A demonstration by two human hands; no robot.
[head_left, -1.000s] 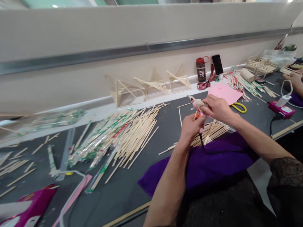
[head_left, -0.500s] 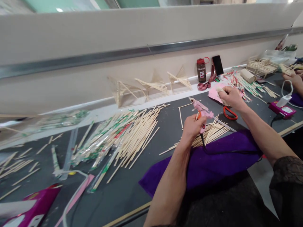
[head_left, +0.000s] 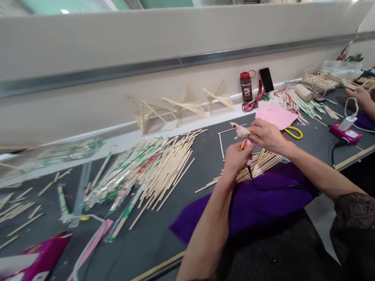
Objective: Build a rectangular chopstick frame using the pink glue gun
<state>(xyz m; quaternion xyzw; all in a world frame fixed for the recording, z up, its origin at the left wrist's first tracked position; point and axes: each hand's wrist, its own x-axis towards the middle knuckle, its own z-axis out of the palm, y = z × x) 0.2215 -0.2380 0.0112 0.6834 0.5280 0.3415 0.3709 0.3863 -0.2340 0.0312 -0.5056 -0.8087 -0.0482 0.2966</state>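
Observation:
A pink glue gun [head_left: 249, 152] is gripped by its handle in my left hand [head_left: 235, 159], its nozzle pointing up and to the left. My right hand [head_left: 268, 134] is closed on a crumpled whitish tissue or cloth [head_left: 244, 133], pressed against the gun's front part just behind the tip. Much of the gun's body is hidden behind my fingers. Below it, loose wooden sticks [head_left: 265, 163] lie beside a purple cloth [head_left: 263, 195], over which the gun's black cord runs. Several sticks form an angular outline [head_left: 220, 145] on the dark table.
Stick models [head_left: 187, 106] lean along the wall. More sticks [head_left: 172, 168] and wrapped chopsticks [head_left: 117, 175] lie to the left. Pink paper [head_left: 277, 114], scissors with a yellow handle [head_left: 294, 132], a bottle [head_left: 246, 88] and a purple power box [head_left: 345, 134] are at the right, near another person's hand [head_left: 361, 96].
My right hand has moved left from the pink paper to the glue gun, bringing the whitish tissue against its front. My left hand still holds the gun in nearly the same place.

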